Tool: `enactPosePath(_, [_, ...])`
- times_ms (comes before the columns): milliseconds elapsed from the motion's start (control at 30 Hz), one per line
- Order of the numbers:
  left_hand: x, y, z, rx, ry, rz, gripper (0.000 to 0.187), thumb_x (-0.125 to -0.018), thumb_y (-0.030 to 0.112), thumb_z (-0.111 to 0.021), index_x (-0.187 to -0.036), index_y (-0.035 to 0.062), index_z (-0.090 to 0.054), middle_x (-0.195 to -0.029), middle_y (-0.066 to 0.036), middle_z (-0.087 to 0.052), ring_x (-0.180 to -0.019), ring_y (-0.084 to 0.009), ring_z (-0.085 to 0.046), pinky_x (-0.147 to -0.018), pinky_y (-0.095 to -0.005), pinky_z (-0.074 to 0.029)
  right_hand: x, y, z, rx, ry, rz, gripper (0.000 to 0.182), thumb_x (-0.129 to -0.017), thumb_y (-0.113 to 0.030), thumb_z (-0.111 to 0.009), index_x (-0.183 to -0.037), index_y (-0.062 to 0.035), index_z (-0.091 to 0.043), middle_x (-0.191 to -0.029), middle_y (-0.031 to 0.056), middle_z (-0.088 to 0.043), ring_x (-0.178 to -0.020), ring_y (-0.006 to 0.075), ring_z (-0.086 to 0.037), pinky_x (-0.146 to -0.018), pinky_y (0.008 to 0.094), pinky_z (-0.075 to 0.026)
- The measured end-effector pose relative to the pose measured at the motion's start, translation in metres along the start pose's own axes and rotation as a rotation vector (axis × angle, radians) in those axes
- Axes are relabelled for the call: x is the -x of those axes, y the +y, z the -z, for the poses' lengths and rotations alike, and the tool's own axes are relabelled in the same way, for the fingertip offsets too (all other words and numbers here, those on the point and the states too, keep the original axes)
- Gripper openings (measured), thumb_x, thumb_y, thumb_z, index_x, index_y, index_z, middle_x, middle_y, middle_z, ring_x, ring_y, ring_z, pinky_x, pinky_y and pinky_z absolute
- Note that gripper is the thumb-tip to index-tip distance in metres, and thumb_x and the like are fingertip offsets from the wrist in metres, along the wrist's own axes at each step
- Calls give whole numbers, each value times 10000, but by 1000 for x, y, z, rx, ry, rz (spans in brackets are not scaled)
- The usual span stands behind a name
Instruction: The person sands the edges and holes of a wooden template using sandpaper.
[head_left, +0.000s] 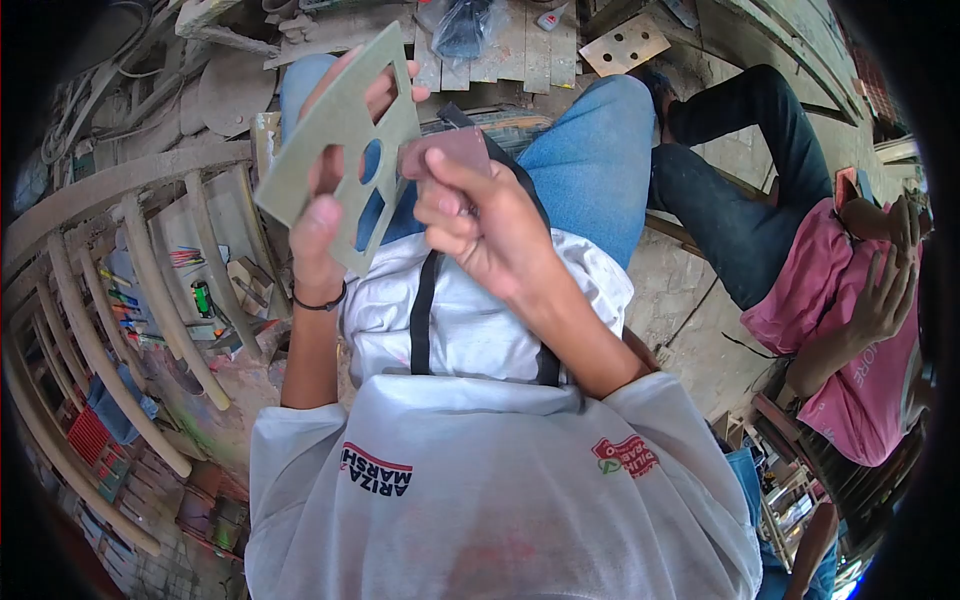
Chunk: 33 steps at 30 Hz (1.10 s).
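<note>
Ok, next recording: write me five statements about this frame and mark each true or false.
1. The left hand holds a grey-green panel with cutouts. True.
2. The right hand is bare of any object. False: the right hand grips a reddish-brown sheet.
3. A black bracelet circles the left wrist. True.
4. The nearby person's shirt is green. False: that shirt is pink.
5. The panel has no openings. False: several are visible.

soft, diffuse light with faint shadows, strong fisheye distortion and black vignetting towards the edges
</note>
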<state>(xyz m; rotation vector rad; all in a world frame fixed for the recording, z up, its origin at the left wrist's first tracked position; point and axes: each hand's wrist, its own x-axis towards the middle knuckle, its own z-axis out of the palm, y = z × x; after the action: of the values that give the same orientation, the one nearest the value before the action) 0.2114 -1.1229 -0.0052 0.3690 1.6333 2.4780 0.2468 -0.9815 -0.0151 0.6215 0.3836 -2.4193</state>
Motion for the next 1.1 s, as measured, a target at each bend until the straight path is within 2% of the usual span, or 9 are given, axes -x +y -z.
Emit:
enactPosePath(167, [-5, 3, 12, 173, 29, 134, 940, -797, 551, -436, -1458, -37, -115, -1395, -408, -240, -1303, -511, -291, -1075, -559, -213, 8, 2, 10, 1132, 33, 391, 236, -924, -179, -574, -1056, 13, -613, -620, -5, -489, -533, 40, -408, -474, 202, -310])
enactPosePath(267, [-7, -3, 13, 456, 5, 40, 800, -811, 526, -433, -1410, 8, -321, -1397, -423, -216, -1316, -541, -238, -1077, -583, -179, 21, -27, 1, 1021, 94, 389, 304, -902, -135, -589, -1175, -4, -606, -650, -17, -522, -565, 30, -435, -498, 197, -340])
enactPosePath(467, [-12, 5, 18, 602, 16, -42, 821, -838, 535, -358, -1443, -2, -221, -1401, -390, -246, -1287, -528, -291, -1055, -566, -251, 34, -43, 9, 1095, 158, 464, 376, -891, -127, -611, -1245, -9, -568, -785, 23, -618, -685, 46, -525, -586, 208, -424])
enactPosePath(533, [-15, 8, 22, 393, -77, -25, 380, -801, 543, -467, -820, 175, -561, -1441, -410, -110, -1352, -556, -112, -1095, -601, -107, 33, -39, 11, 1172, 159, 466, 390, -890, -140, -621, -1250, -2, -561, -849, 53, -648, -745, 67, -569, -641, 211, -459])
enactPosePath(733, [-14, 15, 13, 412, -35, 15, 386, -809, 564, -451, -843, 198, -570, -1442, -407, -114, -1352, -563, -85, -1083, -622, -108, 18, -32, 11, 1110, 133, 550, 371, -866, -167, -657, -1196, -8, -603, -1060, 127, -652, -979, 155, -603, -856, 259, -467])
enactPosePath(867, [-14, 16, 16, 447, -190, -44, 428, -809, 589, -432, -882, 194, -581, -1439, -408, -123, -1353, -561, -90, -1077, -633, -113, 15, -33, 13, 1239, 69, 720, 335, -850, -143, -662, -1160, -20, -632, -979, 86, -660, -845, 133, -577, -754, 243, -441])
enactPosePath(967, [-12, 25, 2, 373, 132, 67, 427, -805, 596, -430, -867, 197, -570, -1438, -406, -134, -1352, -560, -98, -1077, -632, -121, 17, -36, 13, 1414, 66, 781, 304, -834, -80, -657, -1132, -19, -650, -918, 55, -649, -780, 109, -538, -680, 223, -404])
enactPosePath(1067, [-14, 21, 14, 422, -93, -3, 469, -797, 598, -443, -949, 180, -592, -1438, -402, -143, -1348, -560, -113, -1083, -620, -128, 22, -36, 7, 1539, 59, 816, 298, -797, -26, -667, -1094, -35, -675, -801, 47, -612, -701, 105, -512, -603, 222, -384])
enactPosePath(1100, [-17, 29, 5, 371, -133, -40, 481, -810, 572, -490, -984, 140, -611, -1418, -394, -204, -1287, -431, -280, -1047, -602, -236, 23, -36, 5, 1586, 44, 816, 306, -782, -8, -671, -1084, -50, -684, -744, 41, -583, -654, 104, -492, -561, 226, -371])
